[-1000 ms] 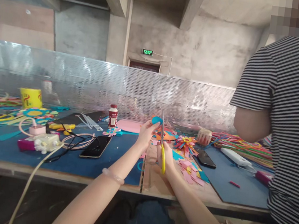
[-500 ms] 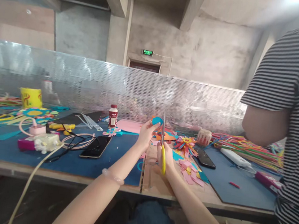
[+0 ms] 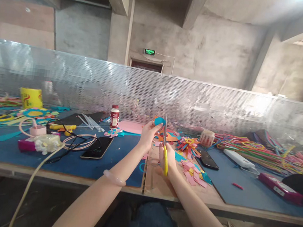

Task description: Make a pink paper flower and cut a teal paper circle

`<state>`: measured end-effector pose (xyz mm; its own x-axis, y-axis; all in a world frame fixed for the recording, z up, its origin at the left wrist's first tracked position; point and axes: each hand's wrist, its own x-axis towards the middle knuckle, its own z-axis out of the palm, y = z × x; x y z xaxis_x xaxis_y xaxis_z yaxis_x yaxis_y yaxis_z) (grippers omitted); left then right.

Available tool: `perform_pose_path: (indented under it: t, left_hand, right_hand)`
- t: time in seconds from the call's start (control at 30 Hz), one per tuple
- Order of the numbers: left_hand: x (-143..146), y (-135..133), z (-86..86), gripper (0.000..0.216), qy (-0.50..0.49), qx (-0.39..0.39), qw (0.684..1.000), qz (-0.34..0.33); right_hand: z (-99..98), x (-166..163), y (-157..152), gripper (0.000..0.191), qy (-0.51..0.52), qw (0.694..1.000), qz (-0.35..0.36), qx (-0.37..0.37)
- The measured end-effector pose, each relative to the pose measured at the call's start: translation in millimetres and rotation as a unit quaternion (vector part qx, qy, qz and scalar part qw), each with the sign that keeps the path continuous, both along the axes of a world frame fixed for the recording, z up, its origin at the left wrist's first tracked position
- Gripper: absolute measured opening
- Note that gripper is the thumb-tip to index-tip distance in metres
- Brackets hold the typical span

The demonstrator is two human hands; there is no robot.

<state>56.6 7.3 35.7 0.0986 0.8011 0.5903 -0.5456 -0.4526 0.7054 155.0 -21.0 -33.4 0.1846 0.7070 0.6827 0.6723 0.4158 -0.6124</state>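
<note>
Between the fingers and thumb of my left hand (image 3: pixel 148 133) is a small rounded piece of blue paper (image 3: pixel 159 121), held up above the table. My right hand (image 3: pixel 169 158) grips a pair of scissors (image 3: pixel 165 159) with yellow handles, blades pointing up. Those blades stand right beside the paper's right edge; whether they touch it I cannot tell. Orange paper pieces (image 3: pixel 171 136) lie behind the scissors. To the right of my right hand are a multicoloured paper flower (image 3: pixel 187 145) and a pile of pink paper scraps (image 3: pixel 192 173).
A black phone (image 3: pixel 98 148), a red-capped bottle (image 3: pixel 114 117), a cable-strewn power strip (image 3: pixel 43 143) and a yellow tub (image 3: pixel 31 98) stand left. Rightward lie another phone (image 3: pixel 208 160), a white power strip (image 3: pixel 238 159), a purple box (image 3: pixel 280 187) and coloured strips (image 3: pixel 257 152). A perforated metal screen (image 3: pixel 89 80) runs behind.
The person in the striped shirt at the right has gone out of view, uncovering the table's right end. My hands, the paper and the scissors have hardly moved.
</note>
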Motion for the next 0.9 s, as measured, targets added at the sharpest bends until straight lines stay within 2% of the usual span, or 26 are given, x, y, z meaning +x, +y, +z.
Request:
perform_pose_path:
  t: [0.47,0.9]
  left_hand:
    - [-3.2,-1.9,2.5,0.020,0.022,0.010,0.999,0.044]
    - [-5.8,0.9,3.9,0.017,0.007,-0.001,0.999,0.044]
  right_hand:
    - [3.7,2.3,-4.7,0.025,0.001,1.000,0.014,-0.003]
    - [0.1,1.6,-0.7,0.026,0.021,1.000,-0.019,0.011]
